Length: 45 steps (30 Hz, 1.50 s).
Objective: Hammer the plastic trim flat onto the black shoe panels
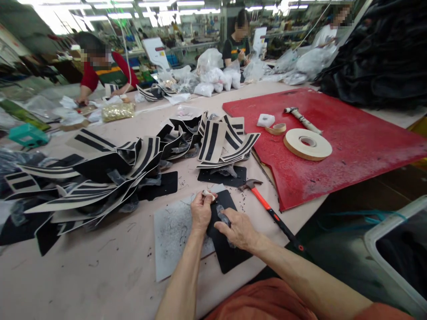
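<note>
My left hand (200, 213) is closed in a pinch around a small white piece (208, 194), whose kind I cannot make out. It sits over the upper left edge of a black panel (230, 258). My right hand (240, 229) curls around a dark part wrapped in clear plastic (223, 215) on that panel. Under the panel's left side lies a grey board (170, 240) speckled with dark bits. To the right rests a claw hammer (270, 211) with a red and black handle, touched by neither hand.
Striped black-and-cream panels (133, 169) are heaped at left and ahead. A red sheet (320, 178) at right carries a tape roll (307, 144) and a wrapped hammer-like tool (303, 119). A plastic bin (373, 244) stands lower right. Co-workers sit across the table, behind plastic bags (213, 73).
</note>
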{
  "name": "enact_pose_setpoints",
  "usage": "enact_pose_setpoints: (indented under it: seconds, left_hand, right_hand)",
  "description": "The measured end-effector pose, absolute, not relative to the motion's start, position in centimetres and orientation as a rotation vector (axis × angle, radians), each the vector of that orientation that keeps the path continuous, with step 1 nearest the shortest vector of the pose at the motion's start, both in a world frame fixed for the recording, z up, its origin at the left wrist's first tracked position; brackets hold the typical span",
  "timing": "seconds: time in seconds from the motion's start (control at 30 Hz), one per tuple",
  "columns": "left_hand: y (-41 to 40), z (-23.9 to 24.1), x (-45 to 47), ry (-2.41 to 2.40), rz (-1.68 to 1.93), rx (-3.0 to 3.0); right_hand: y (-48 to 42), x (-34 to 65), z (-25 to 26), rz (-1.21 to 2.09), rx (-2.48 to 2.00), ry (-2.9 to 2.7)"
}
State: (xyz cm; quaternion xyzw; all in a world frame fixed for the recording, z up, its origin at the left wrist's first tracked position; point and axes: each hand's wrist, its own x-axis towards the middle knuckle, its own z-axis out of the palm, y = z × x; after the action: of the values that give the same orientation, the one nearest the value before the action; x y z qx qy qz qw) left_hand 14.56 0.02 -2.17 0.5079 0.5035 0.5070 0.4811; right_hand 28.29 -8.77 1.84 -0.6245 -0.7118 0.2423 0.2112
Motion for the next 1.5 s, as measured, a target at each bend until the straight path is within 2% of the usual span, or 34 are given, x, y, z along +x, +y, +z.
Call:
enact_pose_setpoints:
  seconds: [0.47,0.57,0.67,0.73,0.8,0.83,0.93,1.03,1.13,1.23,1.3,1.4,1.5]
  left_hand:
    - [-0.8,-1.3,15.2,1.427,1.205,1.586]
    - [-1.2,-1.4,15.3,1.454,1.223,1.725]
    - [-1.5,-1.7,15.2,1.4,1.229,1.849]
    - [-1.6,-1.9,15.2,1.361,1.223,1.908]
    - [-1.5,-2.0,15.1,1.338,1.215,1.936]
    - [-1.5,-2.0,15.1,1.333,1.213,1.933]
    - [-1.3,-1.8,15.1,1.335,1.207,1.873]
    - [-1.3,-1.6,15.0,1.337,1.205,1.815]
    - [-1.4,-1.6,15.1,1.345,1.216,1.843]
    - [-1.6,-1.7,15.1,1.366,1.219,1.907]
    - [-1.6,-1.7,15.1,1.372,1.2,1.958]
    - [-1.7,-1.7,15.1,1.39,1.163,2.004]
    - [-1.7,-1.6,15.1,1.387,1.151,1.99]
  right_hand:
    - [-8.4,29.1,3.1,0.669,-1.677,-2.106]
    - [-8.5,31.4,3.9,0.555,-1.646,-2.117]
    - [-9.1,35.0,3.8,0.264,-1.968,-1.992]
    - [-9.6,37.4,3.1,0.203,-2.251,-1.917]
    - [-10.1,39.3,2.4,0.362,-2.403,-1.793]
    - [-10.3,39.9,2.1,0.55,-2.4,-1.657]
    - [-10.2,40.5,2.6,1.22,-2.121,-1.139]
    - [-9.7,39.4,4.7,1.52,-1.909,-0.92]
    - [-9.4,37.7,7.7,1.253,-1.853,-1.119]
    - [-9.2,36.4,10.0,0.637,-1.8,-1.632]
    - [-9.1,36.0,11.1,0.343,-1.829,-1.977]
    - [-8.5,36.0,12.9,0.184,-1.873,-2.381]
    - [-7.7,36.3,15.4,0.064,-1.804,-2.299]
